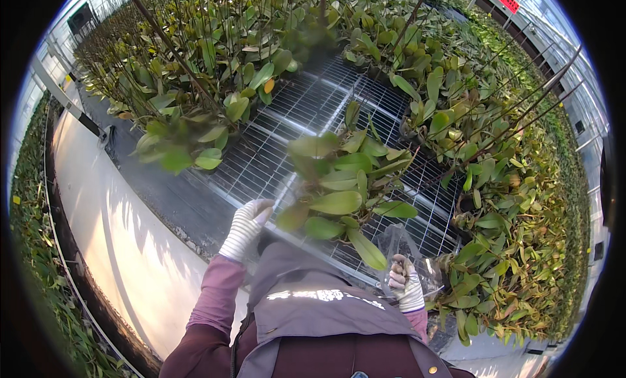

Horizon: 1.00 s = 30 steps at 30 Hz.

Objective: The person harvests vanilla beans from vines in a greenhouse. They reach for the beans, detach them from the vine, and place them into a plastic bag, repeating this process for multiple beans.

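Note:
My left hand (250, 225), in a striped knit glove with pale fingertips, hovers by the near edge of a wire-mesh bench (244, 168). Its fingers curl toward the thumb; whether something thin lies between them I cannot tell. In my right hand (406, 283), gloved the same way, is a crumpled clear plastic bag or sleeve (398, 241). Between my hands a group of broad-leaved orchid plants (337, 202) stands on the mesh, left of the bag. Their leaves hide the pots, and one long leaf hangs toward my right hand.
Dense orchid plants (205, 60) with tall dark stems fill the bench at back left. More plants (489, 182) line the right side, their stems leaning across. A pale walkway (112, 221) runs at left beside a metal post (68, 104). My apron (318, 304) touches the bench edge.

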### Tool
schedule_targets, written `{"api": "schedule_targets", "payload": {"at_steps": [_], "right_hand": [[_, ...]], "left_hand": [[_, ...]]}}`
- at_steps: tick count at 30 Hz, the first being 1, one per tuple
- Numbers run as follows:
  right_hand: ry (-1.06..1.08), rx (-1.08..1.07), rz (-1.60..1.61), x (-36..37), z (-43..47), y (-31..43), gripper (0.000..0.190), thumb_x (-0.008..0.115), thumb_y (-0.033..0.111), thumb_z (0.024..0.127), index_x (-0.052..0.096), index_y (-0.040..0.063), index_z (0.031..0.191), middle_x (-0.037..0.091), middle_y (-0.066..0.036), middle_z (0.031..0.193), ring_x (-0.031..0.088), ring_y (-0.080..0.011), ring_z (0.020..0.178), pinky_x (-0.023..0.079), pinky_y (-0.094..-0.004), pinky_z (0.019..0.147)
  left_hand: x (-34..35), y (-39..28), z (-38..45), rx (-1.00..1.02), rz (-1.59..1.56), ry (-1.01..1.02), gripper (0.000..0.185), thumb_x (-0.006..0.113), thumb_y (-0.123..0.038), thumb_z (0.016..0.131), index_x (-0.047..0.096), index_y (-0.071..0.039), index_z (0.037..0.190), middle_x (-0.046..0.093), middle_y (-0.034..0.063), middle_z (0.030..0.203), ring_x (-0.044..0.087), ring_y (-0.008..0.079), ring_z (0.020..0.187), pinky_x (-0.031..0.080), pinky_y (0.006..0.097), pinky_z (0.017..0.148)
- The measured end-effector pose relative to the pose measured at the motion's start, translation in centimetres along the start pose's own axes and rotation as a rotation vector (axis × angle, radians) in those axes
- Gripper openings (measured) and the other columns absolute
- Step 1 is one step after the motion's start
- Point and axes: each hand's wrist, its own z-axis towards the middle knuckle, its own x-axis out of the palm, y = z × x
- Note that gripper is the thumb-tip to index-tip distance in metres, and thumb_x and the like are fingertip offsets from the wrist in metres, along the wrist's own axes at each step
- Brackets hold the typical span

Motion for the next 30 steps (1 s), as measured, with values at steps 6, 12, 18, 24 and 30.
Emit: {"api": "schedule_targets", "payload": {"at_steps": [6,12,18,24,30], "right_hand": [[-0.086,0.289,0.151,10.5,11.7,-6.7,0.027,0.050,0.022,0.103,0.057,-0.001,0.114,0.040,0.003,0.072,0.034,-0.0046,0.052,0.029,-0.0194,0.042],[-0.532,-0.057,-0.313,13.3,23.6,-7.6,0.020,0.056,0.022,0.100,0.061,0.003,0.096,0.049,0.003,0.066,0.031,-0.0068,0.044,0.025,-0.0215,0.037],[-0.706,-0.088,-0.459,12.9,31.2,-3.3,0.016,0.066,0.024,0.094,0.065,0.012,0.105,0.065,0.005,0.080,0.028,-0.0054,0.044,0.023,-0.0209,0.038],[-0.845,-0.185,-0.639,11.4,38.1,-0.1,0.027,0.069,0.025,0.092,0.062,0.011,0.114,0.066,0.002,0.092,0.031,-0.0057,0.043,0.025,-0.0226,0.039],[-0.744,-0.299,-0.469,9.4,43.5,3.5,0.026,0.064,0.035,0.096,0.062,0.010,0.103,0.061,0.002,0.074,0.032,-0.0069,0.043,0.023,-0.0247,0.038]], "left_hand": [[-0.9,-1.8,7.1,0.242,0.113,0.148,0.022,0.066,-0.018,0.092,0.069,-0.003,0.107,0.070,0.0059,0.091,0.062,0.0099,0.080,0.052,0.0284,0.072],[-3.2,-1.3,12.5,0.363,0.152,0.466,0.034,0.060,-0.030,0.093,0.067,-0.006,0.117,0.069,0.0167,0.107,0.067,0.0305,0.100,0.052,0.0392,0.089],[-5.4,1.0,21.3,0.320,0.109,0.541,0.032,0.062,-0.028,0.090,0.068,-0.006,0.113,0.070,0.0189,0.102,0.068,0.0325,0.093,0.054,0.0395,0.083],[-1.8,1.2,34.5,0.213,0.146,0.527,0.032,0.063,-0.027,0.089,0.068,-0.006,0.112,0.069,0.0205,0.104,0.066,0.0361,0.097,0.052,0.0418,0.085],[6.6,1.6,44.3,0.104,0.113,0.562,0.033,0.067,-0.021,0.089,0.065,-0.002,0.115,0.068,0.0229,0.105,0.066,0.0350,0.096,0.052,0.0412,0.087]]}}
